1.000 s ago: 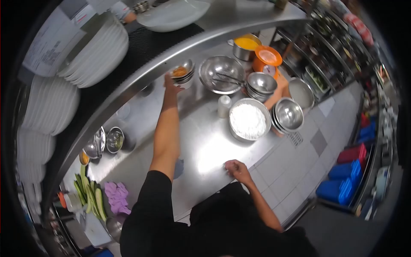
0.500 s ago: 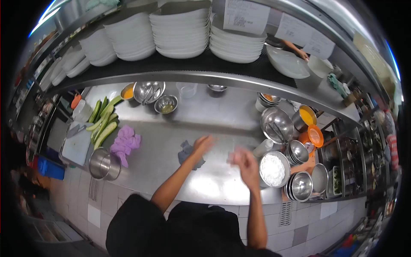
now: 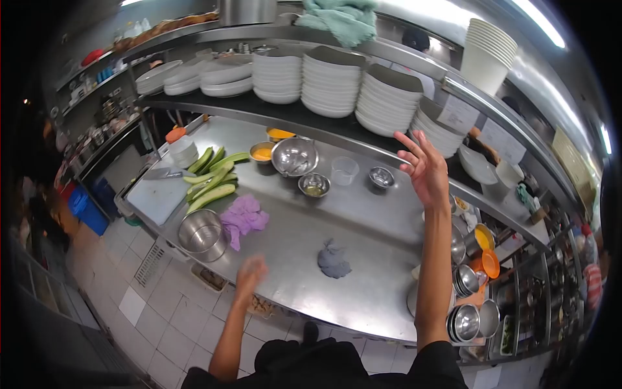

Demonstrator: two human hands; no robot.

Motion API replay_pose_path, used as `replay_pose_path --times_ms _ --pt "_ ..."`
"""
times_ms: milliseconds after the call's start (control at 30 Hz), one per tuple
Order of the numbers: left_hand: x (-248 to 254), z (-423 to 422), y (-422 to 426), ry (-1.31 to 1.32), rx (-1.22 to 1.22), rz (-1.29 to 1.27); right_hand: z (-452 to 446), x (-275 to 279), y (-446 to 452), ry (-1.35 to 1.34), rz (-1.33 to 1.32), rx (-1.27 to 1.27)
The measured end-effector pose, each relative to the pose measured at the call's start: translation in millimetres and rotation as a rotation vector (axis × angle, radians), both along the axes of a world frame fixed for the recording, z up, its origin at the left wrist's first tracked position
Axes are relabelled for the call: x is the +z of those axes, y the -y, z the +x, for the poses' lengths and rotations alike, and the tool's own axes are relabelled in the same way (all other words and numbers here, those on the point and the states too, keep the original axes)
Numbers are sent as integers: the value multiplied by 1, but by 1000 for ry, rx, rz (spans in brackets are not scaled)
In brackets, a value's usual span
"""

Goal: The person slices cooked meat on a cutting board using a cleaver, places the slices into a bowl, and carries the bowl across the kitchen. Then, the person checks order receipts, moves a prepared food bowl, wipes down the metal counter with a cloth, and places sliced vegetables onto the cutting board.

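My right hand [image 3: 427,170] is raised at the shelf edge, fingers apart and holding nothing, in front of a stack of white plates [image 3: 389,100]. My left hand [image 3: 251,273] is over the front edge of the steel table [image 3: 291,233], its fingers smeared by motion. Nearest to it are a purple cloth [image 3: 244,219] and a steel pot [image 3: 202,236]. A crumpled grey cloth [image 3: 334,260] lies on the table between my hands, touched by neither.
Halved green zucchini-like vegetables [image 3: 214,178] lie beside a white cutting board [image 3: 155,198] with a knife [image 3: 163,174]. Along the back stand steel bowls [image 3: 295,157] and a clear plastic tub [image 3: 345,170]. More bowls [image 3: 465,321] crowd the right end. The shelf [image 3: 272,113] overhangs the table.
My right hand has risen to the shelf edge and opened. The left hand has moved left and nearer the table's front, away from the grey cloth. The view has turned left and upward.
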State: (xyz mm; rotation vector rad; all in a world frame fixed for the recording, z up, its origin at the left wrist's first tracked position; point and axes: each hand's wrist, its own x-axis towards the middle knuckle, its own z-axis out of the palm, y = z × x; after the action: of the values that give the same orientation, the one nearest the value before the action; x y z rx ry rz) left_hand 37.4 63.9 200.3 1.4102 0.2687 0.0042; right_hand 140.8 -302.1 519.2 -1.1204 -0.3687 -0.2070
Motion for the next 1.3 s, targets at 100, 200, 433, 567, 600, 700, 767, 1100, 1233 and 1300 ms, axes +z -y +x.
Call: replay_pose_path --times_ms 100,200,433,567,600,700,767,1100,1233,1300 --pt "118 68 -9 484 69 138 -6 7 -14 64 -11 50" --pt "286 135 1 1018 225 410 -13 43 -45 254 -317 -128" --pt "503 307 70 1018 407 984 23 156 -59 1018 -1133 -840" --pt "504 296 162 977 332 1382 -24 180 11 517 -1414 -775" --pt "511 312 175 985 175 1423 -32 173 29 435 -1388 -738" --pt "512 296 219 1090 -2 1462 -45 149 62 375 -1262 -693" --pt "516 268 243 1233 -184 1419 -47 145 68 436 -1202 -665" --pt "574 318 174 1857 355 753 -61 138 76 252 -1223 -605" --pt "568 353 108 1148 739 1248 -55 114 77 160 -1299 -571" --pt "599 422 60 1220 435 1574 -52 94 83 94 -1291 -693"
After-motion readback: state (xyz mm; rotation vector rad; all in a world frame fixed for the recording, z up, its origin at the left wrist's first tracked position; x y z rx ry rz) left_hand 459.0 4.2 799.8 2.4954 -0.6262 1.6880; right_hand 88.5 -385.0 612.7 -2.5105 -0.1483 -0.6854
